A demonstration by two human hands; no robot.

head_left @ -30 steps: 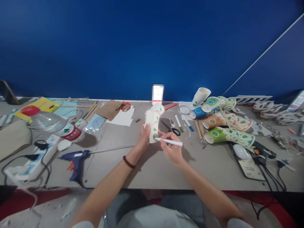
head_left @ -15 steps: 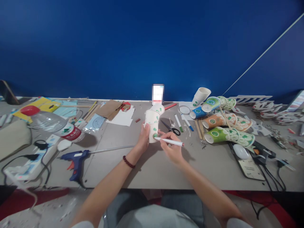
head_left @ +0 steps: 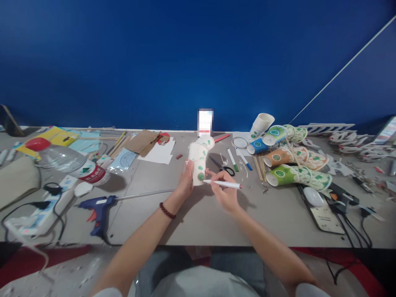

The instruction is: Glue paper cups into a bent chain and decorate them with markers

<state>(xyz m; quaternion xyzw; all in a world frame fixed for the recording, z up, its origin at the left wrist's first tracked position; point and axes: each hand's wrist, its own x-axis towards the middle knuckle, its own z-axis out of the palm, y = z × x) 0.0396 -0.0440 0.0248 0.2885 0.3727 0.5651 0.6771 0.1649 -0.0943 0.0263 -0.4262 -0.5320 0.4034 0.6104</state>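
My left hand is closed around the lower part of some white paper cups with green leaf prints, joined in a bent column above the table. A round green mark shows near the bottom of the nearest cup. In my right hand is a white marker pen with a red end, held like a pen. Its tip points left, close to the green mark; whether it touches the cup I cannot tell. Scissors with dark handles lie just beyond my right hand, beside a green marker and a blue marker.
Joined blue, orange and green paper cups lie at the right, before a stack of white cups. A blue glue gun, a plastic bottle and a power strip occupy the left. A phone screen stands against the wall.
My right hand has drawn the marker slightly right, so its tip sits off the green mark it covered before. My left hand and the cups have barely shifted.
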